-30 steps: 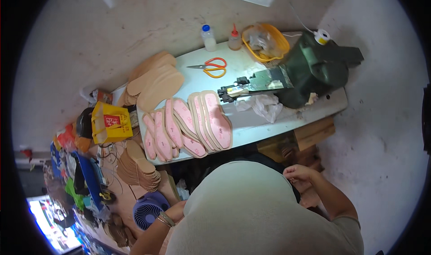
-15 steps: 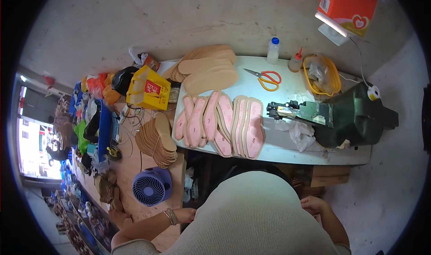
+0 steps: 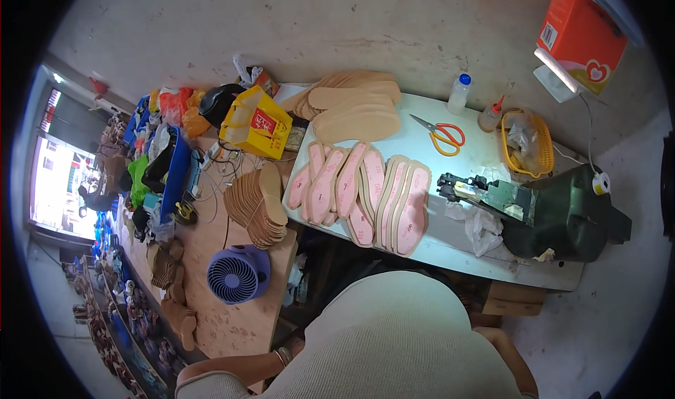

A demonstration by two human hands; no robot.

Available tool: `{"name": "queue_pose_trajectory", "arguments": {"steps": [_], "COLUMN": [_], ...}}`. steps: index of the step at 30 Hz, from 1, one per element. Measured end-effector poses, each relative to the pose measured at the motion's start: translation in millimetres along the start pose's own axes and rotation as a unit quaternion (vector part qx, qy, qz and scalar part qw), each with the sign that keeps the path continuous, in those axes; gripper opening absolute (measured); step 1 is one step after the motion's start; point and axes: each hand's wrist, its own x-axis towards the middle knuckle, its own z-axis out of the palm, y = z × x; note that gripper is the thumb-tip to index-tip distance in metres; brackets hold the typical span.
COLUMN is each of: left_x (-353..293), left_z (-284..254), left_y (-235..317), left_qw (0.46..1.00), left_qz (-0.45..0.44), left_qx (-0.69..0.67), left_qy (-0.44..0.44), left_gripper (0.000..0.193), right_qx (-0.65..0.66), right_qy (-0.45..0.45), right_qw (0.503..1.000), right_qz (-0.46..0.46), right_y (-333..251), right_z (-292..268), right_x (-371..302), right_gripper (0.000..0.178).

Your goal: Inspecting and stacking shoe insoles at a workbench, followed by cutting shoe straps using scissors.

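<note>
Low at my left side is my left hand (image 3: 297, 345), bracelets on its wrist, its fingers hidden by my shirt. My right hand (image 3: 490, 334) rests against my right side, its fingers also out of sight. Neither hand reaches the white table (image 3: 422, 114) ahead. On that table, pink-topped insoles (image 3: 413, 213) lie in overlapping rows near the front edge. Behind them sits a pile of plain tan insoles (image 3: 357, 121). Scissors (image 3: 444, 137) with red and orange handles lie with blades apart. A dark green sewing machine (image 3: 562, 213) stands at the right.
On the wooden table to the left are a purple fan (image 3: 238, 276), a tied stack of tan insoles (image 3: 256, 206) and a yellow bag (image 3: 256, 123). Two bottles, one a clear blue-capped bottle (image 3: 459, 94), stand near the wall beside a yellow basket (image 3: 527, 142). A lit lamp (image 3: 557, 70) hangs above.
The view has turned, so the table and its things sit farther right and tilted. Both hands have slipped further behind my shirt. Nothing on the tables has visibly moved.
</note>
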Motion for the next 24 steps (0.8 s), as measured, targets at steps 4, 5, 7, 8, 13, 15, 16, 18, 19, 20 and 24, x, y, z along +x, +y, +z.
{"name": "queue_pose_trajectory", "arguments": {"steps": [4, 5, 7, 8, 13, 15, 16, 18, 19, 20, 24], "left_x": [6.9, 7.5, 7.4, 8.1, 12.8, 14.9, 15.7, 15.2, 15.6, 15.9, 16.6], "left_z": [0.4, 2.3, 2.9, 3.2, 1.4, 1.2, 0.2, -0.5, -0.3, -0.5, -1.3], "left_y": [9.8, 10.8, 13.1, 14.6, 20.0, 21.2, 22.3, 22.5, 21.8, 22.2, 22.0], "left_qw": [1.0, 1.0, 1.0, 1.0, 1.0, 1.0, 1.0, 1.0, 1.0, 1.0, 1.0], "left_qz": [0.01, 0.011, 0.01, 0.008, 0.005, 0.003, 0.004, 0.005, 0.005, 0.004, 0.005], "left_qx": [-0.002, -0.005, -0.01, -0.009, -0.013, -0.013, -0.014, -0.012, -0.014, -0.012, -0.009], "left_qy": [0.003, 0.005, 0.008, 0.007, 0.011, 0.012, 0.012, 0.011, 0.012, 0.012, 0.011], "left_gripper": [0.037, 0.037, 0.037, 0.037, 0.037, 0.037, 0.037, 0.037, 0.037, 0.037, 0.037], "right_qx": [-0.004, -0.005, -0.004, -0.002, 0.022, 0.051, 0.069, 0.109, 0.128, 0.145, 0.148], "right_qy": [0.006, 0.007, 0.011, 0.013, 0.033, 0.04, 0.043, 0.054, 0.059, 0.053, 0.034], "right_qw": [1.0, 1.0, 1.0, 1.0, 0.999, 0.997, 0.996, 0.991, 0.988, 0.986, 0.983], "right_qz": [-0.006, -0.008, -0.013, -0.014, -0.028, -0.035, -0.041, -0.053, -0.058, -0.065, -0.099], "right_y": [-5.7, -6.7, -7.3, -7.5, 1.0, 22.9, 28.3, 41.4, 46.0, 58.1, 66.9], "right_z": [3.0, 3.6, 5.0, 6.0, 11.8, 5.8, 4.5, 2.9, 2.9, 1.7, 3.6], "right_x": [-11.3, -13.7, -17.2, -19.4, -24.7, -8.7, -4.3, 1.3, 3.6, 10.8, 13.7], "right_gripper": [0.03, 0.03, 0.029, 0.029, 0.029, 0.028, 0.027, 0.025, 0.025, 0.024, 0.024]}}
